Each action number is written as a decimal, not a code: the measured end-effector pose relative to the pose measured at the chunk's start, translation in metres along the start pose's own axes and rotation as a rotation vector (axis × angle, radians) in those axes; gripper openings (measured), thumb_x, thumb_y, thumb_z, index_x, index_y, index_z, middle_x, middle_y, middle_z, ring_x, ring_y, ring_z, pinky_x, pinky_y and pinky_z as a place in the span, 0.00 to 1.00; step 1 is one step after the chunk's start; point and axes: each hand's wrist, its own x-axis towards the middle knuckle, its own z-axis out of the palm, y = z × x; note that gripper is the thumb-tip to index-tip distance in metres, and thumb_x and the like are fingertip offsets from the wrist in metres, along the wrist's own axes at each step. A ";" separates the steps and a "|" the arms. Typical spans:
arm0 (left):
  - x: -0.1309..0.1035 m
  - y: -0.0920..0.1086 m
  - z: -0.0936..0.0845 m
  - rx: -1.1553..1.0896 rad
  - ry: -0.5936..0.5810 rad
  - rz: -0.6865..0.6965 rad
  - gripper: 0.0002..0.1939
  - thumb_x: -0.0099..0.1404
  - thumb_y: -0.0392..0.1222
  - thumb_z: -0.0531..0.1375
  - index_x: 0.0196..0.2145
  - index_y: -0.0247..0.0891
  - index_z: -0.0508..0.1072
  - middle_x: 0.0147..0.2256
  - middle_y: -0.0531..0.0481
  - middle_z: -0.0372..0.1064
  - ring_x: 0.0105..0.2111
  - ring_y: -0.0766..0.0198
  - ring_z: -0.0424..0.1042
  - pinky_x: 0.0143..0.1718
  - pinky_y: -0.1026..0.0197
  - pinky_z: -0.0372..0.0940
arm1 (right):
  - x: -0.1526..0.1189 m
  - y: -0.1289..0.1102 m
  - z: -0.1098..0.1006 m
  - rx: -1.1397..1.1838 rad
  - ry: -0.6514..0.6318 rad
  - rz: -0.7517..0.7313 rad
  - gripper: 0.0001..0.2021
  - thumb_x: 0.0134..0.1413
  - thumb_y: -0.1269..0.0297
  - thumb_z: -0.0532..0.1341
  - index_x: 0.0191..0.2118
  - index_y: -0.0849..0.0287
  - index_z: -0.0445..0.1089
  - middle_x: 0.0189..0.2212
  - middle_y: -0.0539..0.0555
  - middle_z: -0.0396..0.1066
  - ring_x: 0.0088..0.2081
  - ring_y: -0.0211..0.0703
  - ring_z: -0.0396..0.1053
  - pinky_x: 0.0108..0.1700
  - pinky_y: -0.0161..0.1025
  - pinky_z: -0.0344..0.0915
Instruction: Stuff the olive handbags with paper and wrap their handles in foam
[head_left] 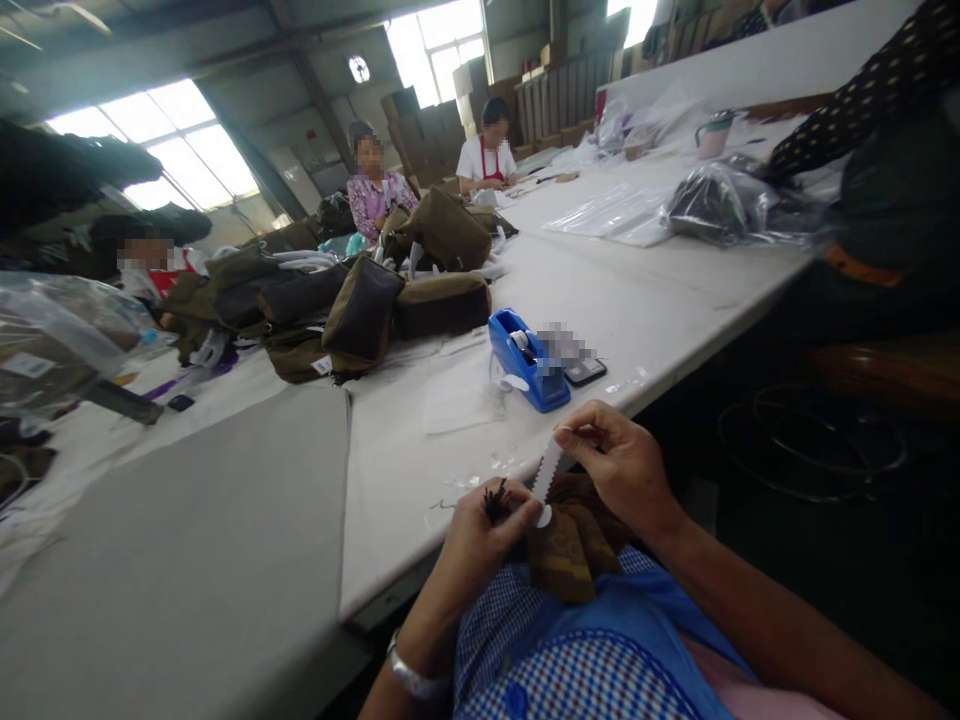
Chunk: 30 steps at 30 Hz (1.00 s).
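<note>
My left hand (487,525) pinches the lower end of a white notched strip (547,472) with a rounded end. A bunch of short dark ties (495,498) also sticks out between its fingers. My right hand (619,460) pinches the strip's upper end between thumb and fingertips. Brown fabric (562,555) with faint lettering lies on my lap, just under the strip. Beyond my hands, near the table edge, stands a blue tape dispenser (529,362), with a dark phone-like object (585,368) beside it.
Olive and dark bags (364,312) are piled on the white table (420,480), left of centre. A grey board (187,510) covers the near left. Clear plastic packaging (720,205) lies at the right. Several people sit around the table; a dotted sleeve (862,95) reaches in at right.
</note>
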 end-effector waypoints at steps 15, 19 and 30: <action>-0.001 0.000 0.006 -0.307 0.064 -0.169 0.16 0.56 0.50 0.73 0.26 0.33 0.80 0.27 0.48 0.73 0.30 0.62 0.69 0.33 0.63 0.62 | 0.018 -0.009 0.006 -0.033 -0.072 -0.115 0.05 0.57 0.63 0.66 0.30 0.55 0.73 0.29 0.49 0.74 0.34 0.41 0.72 0.42 0.39 0.72; 0.000 -0.003 0.007 -0.435 0.196 -0.238 0.19 0.58 0.53 0.72 0.28 0.31 0.78 0.22 0.53 0.67 0.23 0.70 0.62 0.25 0.68 0.56 | 0.014 0.000 0.005 -0.018 -0.087 -0.107 0.08 0.63 0.61 0.63 0.45 0.54 0.76 0.42 0.53 0.77 0.43 0.45 0.75 0.51 0.44 0.73; 0.030 0.025 0.020 -0.838 0.260 -0.248 0.27 0.50 0.55 0.76 0.27 0.35 0.64 0.22 0.63 0.50 0.18 0.79 0.42 0.17 0.73 0.41 | -0.015 0.019 -0.027 -0.518 -0.216 -0.368 0.36 0.58 0.53 0.68 0.69 0.46 0.58 0.73 0.58 0.48 0.72 0.63 0.45 0.71 0.65 0.48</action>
